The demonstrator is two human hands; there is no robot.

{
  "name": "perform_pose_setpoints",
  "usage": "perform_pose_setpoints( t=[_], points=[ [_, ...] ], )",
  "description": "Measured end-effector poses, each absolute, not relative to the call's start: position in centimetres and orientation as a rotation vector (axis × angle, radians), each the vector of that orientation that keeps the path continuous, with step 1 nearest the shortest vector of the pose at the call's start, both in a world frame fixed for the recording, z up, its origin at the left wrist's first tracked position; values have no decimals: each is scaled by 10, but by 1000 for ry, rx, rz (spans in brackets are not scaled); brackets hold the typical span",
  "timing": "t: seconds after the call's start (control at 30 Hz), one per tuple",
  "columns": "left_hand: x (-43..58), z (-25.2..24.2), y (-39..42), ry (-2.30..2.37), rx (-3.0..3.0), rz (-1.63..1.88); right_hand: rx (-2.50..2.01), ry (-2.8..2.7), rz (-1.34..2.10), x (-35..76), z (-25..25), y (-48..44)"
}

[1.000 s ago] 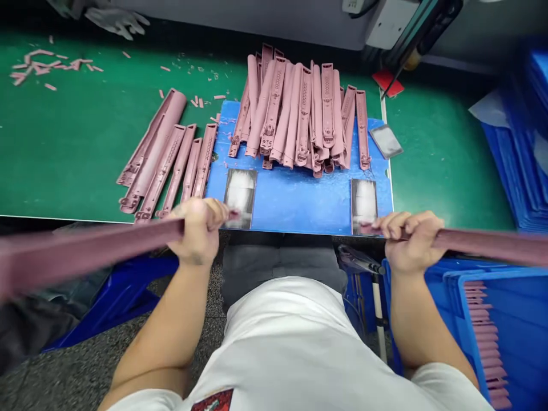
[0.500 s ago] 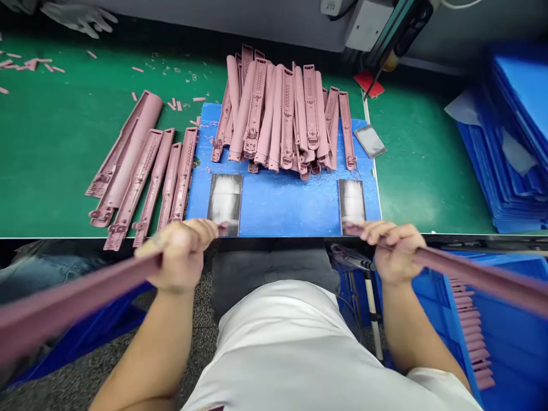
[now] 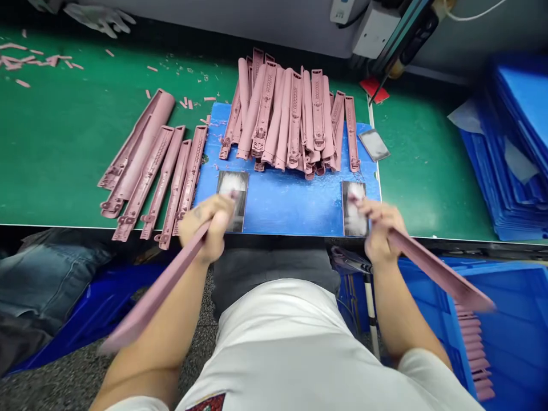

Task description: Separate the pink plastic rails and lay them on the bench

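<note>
My left hand (image 3: pixel 208 227) is closed around a long pink plastic part (image 3: pixel 156 291), whose far tip meets the left dark abrasive-looking pad (image 3: pixel 240 211). The near end slants down to the left over my forearm. In my closed right hand (image 3: pixel 385 231) is a second pink plastic part (image 3: pixel 440 268), slanting down to the right. Its far tip is over the right pad (image 3: pixel 354 220), blurred by motion; contact I cannot tell. Both pads carry whitish worn patches and lie along the front of a blue sheet (image 3: pixel 293 208).
Behind the pads a heap of pink parts (image 3: pixel 282 114) lies on the sheet. More pink parts (image 3: pixel 141 177) rest to the left on the green table (image 3: pixel 51 154). A blue crate (image 3: pixel 514 342) with pink parts stands lower right; stacked blue sheets (image 3: pixel 483 171) are at right.
Both hands have moved forward over the pads, with the tips of the parts farther up. The near ends of both parts have swung inward. The view has shifted slightly.
</note>
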State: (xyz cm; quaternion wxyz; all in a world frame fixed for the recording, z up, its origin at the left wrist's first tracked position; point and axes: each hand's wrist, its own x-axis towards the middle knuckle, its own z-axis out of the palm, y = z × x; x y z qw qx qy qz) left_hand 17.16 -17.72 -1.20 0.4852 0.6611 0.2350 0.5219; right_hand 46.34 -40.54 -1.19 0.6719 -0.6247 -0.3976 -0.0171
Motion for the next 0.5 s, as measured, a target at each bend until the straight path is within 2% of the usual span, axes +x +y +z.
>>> perform_pose_setpoints(
  t=[0.13,0.3,0.5],
  points=[
    [130,2,-204,583,1299,1055,-1474,-611,49,436,1,-467],
    [133,11,-191,762,954,743,-1584,-384,417,454,7,-457],
    [131,23,-201,729,828,750,-1380,-308,644,456,23,-451]
  ],
)
